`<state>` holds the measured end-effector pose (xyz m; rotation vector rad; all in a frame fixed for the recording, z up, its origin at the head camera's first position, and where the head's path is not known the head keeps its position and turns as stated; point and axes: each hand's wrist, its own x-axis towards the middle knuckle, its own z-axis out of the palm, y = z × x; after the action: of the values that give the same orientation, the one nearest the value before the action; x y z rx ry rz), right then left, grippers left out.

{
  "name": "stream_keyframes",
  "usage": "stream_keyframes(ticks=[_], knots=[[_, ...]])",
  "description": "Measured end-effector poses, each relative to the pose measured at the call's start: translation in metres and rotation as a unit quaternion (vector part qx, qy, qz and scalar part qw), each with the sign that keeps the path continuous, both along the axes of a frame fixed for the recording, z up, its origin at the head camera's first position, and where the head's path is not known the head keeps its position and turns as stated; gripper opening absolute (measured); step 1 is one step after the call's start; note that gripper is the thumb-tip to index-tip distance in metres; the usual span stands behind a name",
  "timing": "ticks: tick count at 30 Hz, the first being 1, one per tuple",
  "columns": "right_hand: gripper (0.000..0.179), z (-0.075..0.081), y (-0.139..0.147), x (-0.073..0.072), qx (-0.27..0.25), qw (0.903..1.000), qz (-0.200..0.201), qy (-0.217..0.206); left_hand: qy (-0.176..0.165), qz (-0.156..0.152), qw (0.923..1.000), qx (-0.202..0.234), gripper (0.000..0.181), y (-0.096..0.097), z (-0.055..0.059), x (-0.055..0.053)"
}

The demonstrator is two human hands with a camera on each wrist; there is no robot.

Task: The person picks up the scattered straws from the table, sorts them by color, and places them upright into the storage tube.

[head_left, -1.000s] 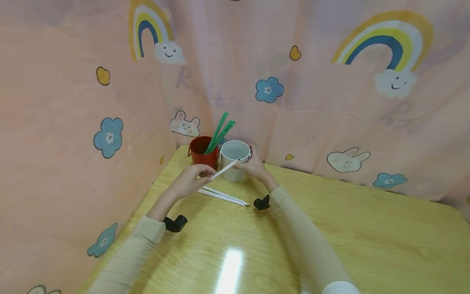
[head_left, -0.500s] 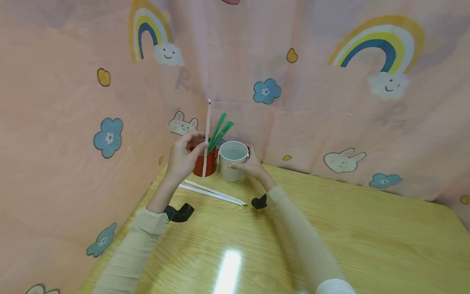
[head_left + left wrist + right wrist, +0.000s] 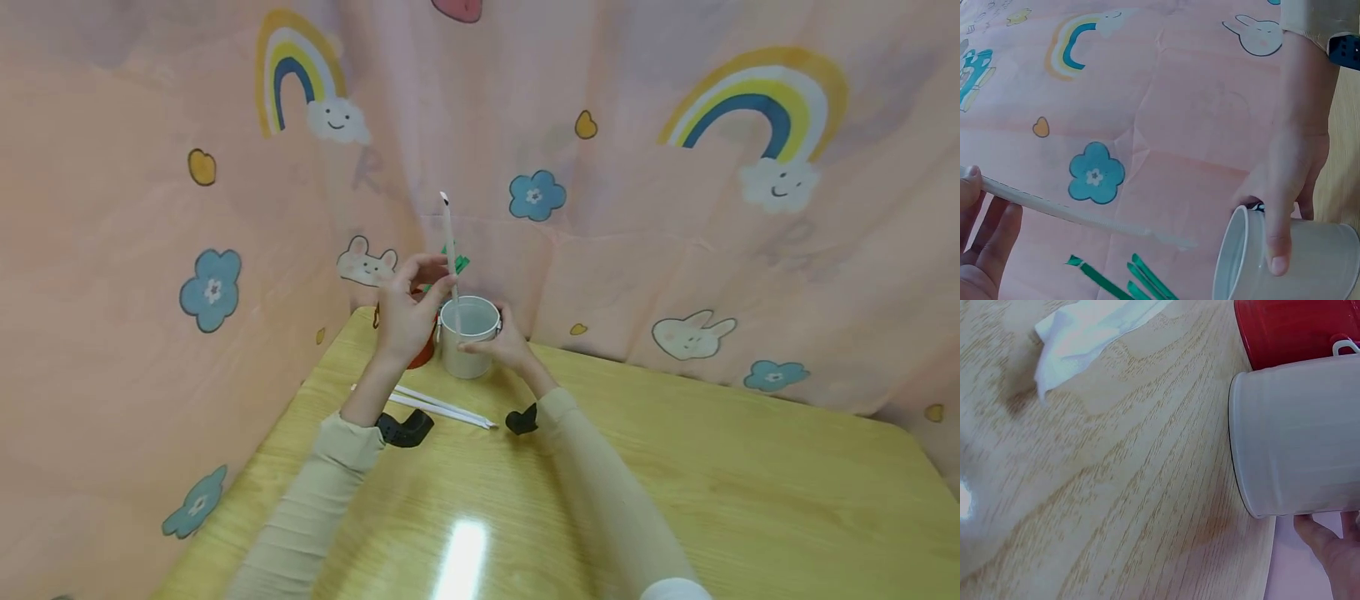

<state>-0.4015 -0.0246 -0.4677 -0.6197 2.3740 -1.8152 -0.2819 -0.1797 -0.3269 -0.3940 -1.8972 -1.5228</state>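
Observation:
My left hand (image 3: 408,312) pinches a long white straw in a paper wrapper (image 3: 450,229) between thumb and fingers, holding it nearly upright. The straw's lower end overlaps the left rim of a white bucket (image 3: 465,358) in the head view; in the left wrist view, its tip (image 3: 1179,241) points toward the bucket's mouth with a gap between them. My right hand (image 3: 512,343) grips that bucket from the right, the thumb (image 3: 1279,250) lying along its outer wall. Behind my left hand stands a red bucket (image 3: 422,357), mostly hidden, with green straws (image 3: 461,265) in it.
More white wrapped straws (image 3: 442,408) lie on the wooden table (image 3: 675,483) in front of the buckets. A printed pink cloth (image 3: 600,275) hangs behind and to the left. Black wrist cameras (image 3: 406,428) stick out below both wrists.
The left hand has raised the straw from a slant to nearly upright, then carried it right, from before the red bucket to the white bucket. The right hand keeps its grip.

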Motion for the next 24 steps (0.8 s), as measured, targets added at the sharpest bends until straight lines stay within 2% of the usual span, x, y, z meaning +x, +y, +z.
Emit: stream_keyframes(ticks=[5,11,14,17,24], knots=[[0.086,-0.003,0.000,-0.001,-0.006,1.0000,0.002,0.003,0.016,-0.002,0.9998,0.010,0.023,0.007,-0.007,-0.010],[0.087,0.003,0.001,0.002,-0.002,0.9999,0.008,-0.005,0.048,0.019,0.9984,0.023,0.021,0.012,-0.018,-0.024],[0.086,0.000,0.000,0.000,0.007,1.0000,0.005,-0.005,0.052,0.030,0.9982,0.004,0.021,0.015,-0.027,-0.029],[0.086,0.000,0.001,0.000,0.013,0.9999,0.006,-0.004,0.056,0.033,0.9973,-0.033,0.020,0.018,-0.038,-0.035],[0.083,-0.002,0.002,-0.002,0.001,0.9998,0.015,0.016,0.046,0.004,0.9947,-0.092,0.016,0.026,-0.060,-0.045]])
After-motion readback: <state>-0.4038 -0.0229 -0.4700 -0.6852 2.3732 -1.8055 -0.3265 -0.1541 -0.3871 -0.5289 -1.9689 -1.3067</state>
